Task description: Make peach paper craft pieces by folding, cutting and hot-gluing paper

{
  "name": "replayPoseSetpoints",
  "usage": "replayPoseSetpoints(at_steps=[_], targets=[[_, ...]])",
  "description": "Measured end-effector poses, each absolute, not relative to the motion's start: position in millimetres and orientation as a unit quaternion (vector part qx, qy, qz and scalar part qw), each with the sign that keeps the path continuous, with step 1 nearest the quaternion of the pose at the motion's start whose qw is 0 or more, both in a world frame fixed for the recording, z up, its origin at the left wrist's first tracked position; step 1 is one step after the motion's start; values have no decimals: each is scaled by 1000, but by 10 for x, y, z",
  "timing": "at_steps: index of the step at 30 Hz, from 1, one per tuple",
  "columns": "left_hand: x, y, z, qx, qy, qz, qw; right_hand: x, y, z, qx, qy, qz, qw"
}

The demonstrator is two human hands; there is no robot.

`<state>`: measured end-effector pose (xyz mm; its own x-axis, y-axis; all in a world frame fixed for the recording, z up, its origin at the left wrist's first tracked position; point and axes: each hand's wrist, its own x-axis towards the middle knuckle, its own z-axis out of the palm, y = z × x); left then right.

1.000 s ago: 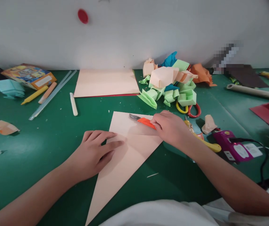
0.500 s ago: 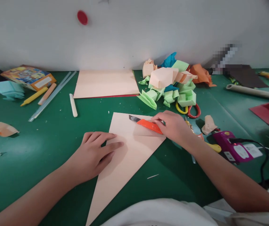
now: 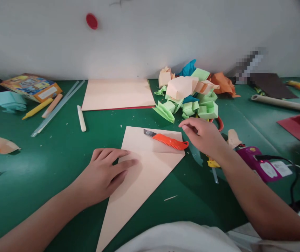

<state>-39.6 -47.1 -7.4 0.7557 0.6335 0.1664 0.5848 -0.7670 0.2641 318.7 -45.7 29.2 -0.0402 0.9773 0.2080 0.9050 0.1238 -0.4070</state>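
A folded sheet of pale peach paper (image 3: 142, 175) lies on the green table, its long point toward me. On its upper part rests an orange utility knife (image 3: 169, 141), blade out and pointing left. My left hand (image 3: 105, 171) lies on the paper's left edge with fingers spread, holding nothing. Just right of the paper's upper corner, my right hand (image 3: 202, 136) hangs above the table, apart from the knife. Its fingers are loosely curled and apart, with nothing visible between them.
Peach sheets (image 3: 118, 93) lie behind, beside crumpled and folded papers (image 3: 186, 92). Scissors (image 3: 218, 122) are partly hidden by my right hand. A purple power adapter (image 3: 264, 166) with cables sits right. Left are a box (image 3: 31, 85), a yellow crayon (image 3: 37, 108) and glue sticks (image 3: 58, 108).
My right hand has let go of the orange knife and moved right, off the paper. The knife stays on the paper. My left hand has hardly moved.
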Motion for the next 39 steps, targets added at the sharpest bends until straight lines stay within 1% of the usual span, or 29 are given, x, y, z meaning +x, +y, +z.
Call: replayPoseSetpoints(at_steps=[3,6,15,26,30,39], targets=[[-390,-477,-68,931,329,123,99,3162,-480,290,-642,-738,97,181],[-384,-480,-57,930,334,122,98,3090,-503,263,-626,-762,84,145],[-396,-470,-80,932,329,122,95,2883,-548,265,-649,-753,23,107],[-391,-457,-84,932,331,114,93,2682,-491,425,-655,-755,-8,-30],[-407,-442,-90,936,321,114,92,2698,-473,389,-637,-769,-35,-47],[-402,-435,-85,937,321,97,96,2717,-467,380,-632,-772,-33,-49]])
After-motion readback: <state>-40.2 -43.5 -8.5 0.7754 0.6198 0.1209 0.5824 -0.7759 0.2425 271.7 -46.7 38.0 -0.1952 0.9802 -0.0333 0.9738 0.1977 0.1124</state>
